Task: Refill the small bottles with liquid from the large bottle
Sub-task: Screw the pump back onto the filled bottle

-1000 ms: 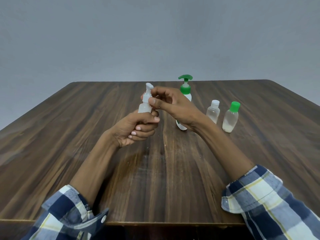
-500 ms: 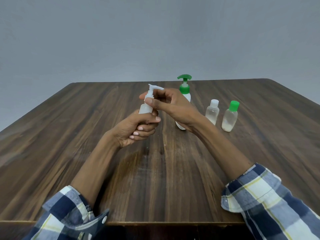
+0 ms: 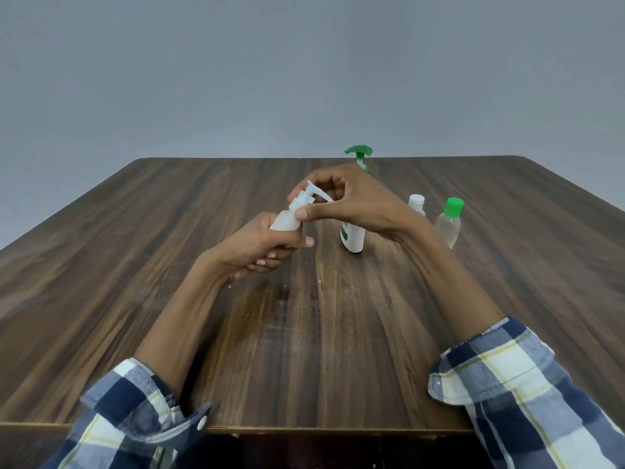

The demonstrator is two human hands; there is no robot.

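Observation:
My left hand (image 3: 262,247) grips the body of a small white pump bottle (image 3: 287,221), held tilted above the table's middle. My right hand (image 3: 351,201) pinches that bottle's white pump head (image 3: 313,194) between thumb and fingers. Behind my right hand stands the large white bottle (image 3: 353,237) with a green pump top (image 3: 359,151), its middle hidden by the hand. To its right stand a small clear bottle with a white cap (image 3: 416,202), partly hidden by my wrist, and a small clear bottle with a green cap (image 3: 449,222).
A dark wood-grain table (image 3: 169,252) fills the view, its front edge near my plaid sleeves. A plain grey wall stands behind the table's far edge.
The pump head has turned under my right fingers, its nozzle now pointing right. The small bottle has tilted from upright, and my right hand has risen over it.

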